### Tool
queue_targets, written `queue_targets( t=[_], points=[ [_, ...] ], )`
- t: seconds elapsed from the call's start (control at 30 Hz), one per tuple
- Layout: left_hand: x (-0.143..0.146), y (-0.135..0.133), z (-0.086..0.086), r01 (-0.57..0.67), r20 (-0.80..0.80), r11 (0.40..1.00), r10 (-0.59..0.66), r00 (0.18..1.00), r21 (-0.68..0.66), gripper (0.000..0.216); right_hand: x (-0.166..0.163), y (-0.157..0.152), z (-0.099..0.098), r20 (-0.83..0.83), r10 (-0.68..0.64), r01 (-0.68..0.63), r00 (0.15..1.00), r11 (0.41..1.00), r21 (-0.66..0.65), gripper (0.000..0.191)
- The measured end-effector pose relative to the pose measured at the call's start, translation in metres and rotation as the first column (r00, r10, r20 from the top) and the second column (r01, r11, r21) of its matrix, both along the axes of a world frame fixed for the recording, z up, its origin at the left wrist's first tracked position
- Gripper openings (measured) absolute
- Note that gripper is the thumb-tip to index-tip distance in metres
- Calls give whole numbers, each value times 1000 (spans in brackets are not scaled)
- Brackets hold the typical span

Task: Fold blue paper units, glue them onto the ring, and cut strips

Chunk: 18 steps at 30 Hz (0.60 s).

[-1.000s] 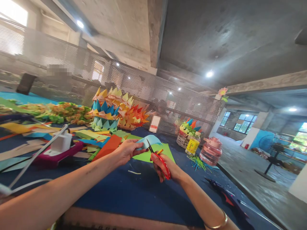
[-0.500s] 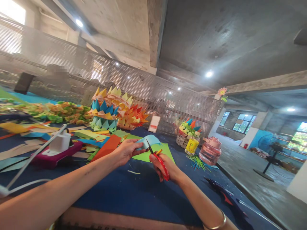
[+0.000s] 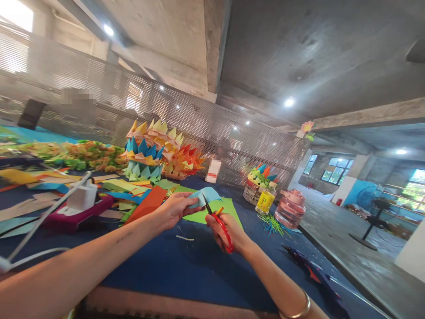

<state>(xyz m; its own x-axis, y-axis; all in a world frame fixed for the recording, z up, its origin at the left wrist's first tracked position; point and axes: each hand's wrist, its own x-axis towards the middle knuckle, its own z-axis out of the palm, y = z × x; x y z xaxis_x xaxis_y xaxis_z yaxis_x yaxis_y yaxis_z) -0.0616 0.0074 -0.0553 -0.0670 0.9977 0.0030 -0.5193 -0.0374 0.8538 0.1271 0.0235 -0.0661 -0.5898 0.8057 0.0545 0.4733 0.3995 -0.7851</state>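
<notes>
Now | left hand (image 3: 174,208) pinches blue paper (image 3: 206,195) | right hand (image 3: 226,230) grips red scissors (image 3: 222,226) | bottle (image 3: 266,199) label unreadable

Clutter on my blue table (image 3: 186,270), past and beside the fingers

Far beyond the fingers I see a spiky folded-paper sculpture (image 3: 159,153) against the perforated metal screen (image 3: 212,128). Left of the fingers lie loose paper sheets (image 3: 133,188), with an orange sheet (image 3: 149,201) nearest them, then a white charger on a magenta box (image 3: 78,208) trailing a white cable (image 3: 40,254). Right of the fingers stand a yellow-labelled bottle (image 3: 266,199), a pink lidded jar (image 3: 291,209) and a basket of paper points (image 3: 257,184); green strips (image 3: 274,225) lie just before them. A green sheet (image 3: 229,207) lies flat just beyond the fingers.
</notes>
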Motion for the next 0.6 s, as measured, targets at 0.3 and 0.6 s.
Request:
queue_targets(
  t=[0.3, 0.6],
  points=[
    [-1, 1, 0, 9, -20, 1000, -9, 1000, -5, 7, -2, 1, -2, -24, -46, 46, 999, 999, -12, 54],
    [-3, 1, 0, 19, -32, 1000, -19, 999, -3, 6, -4, -2, 2, -28, -74, 74, 997, 997, -3, 47]
  ],
)
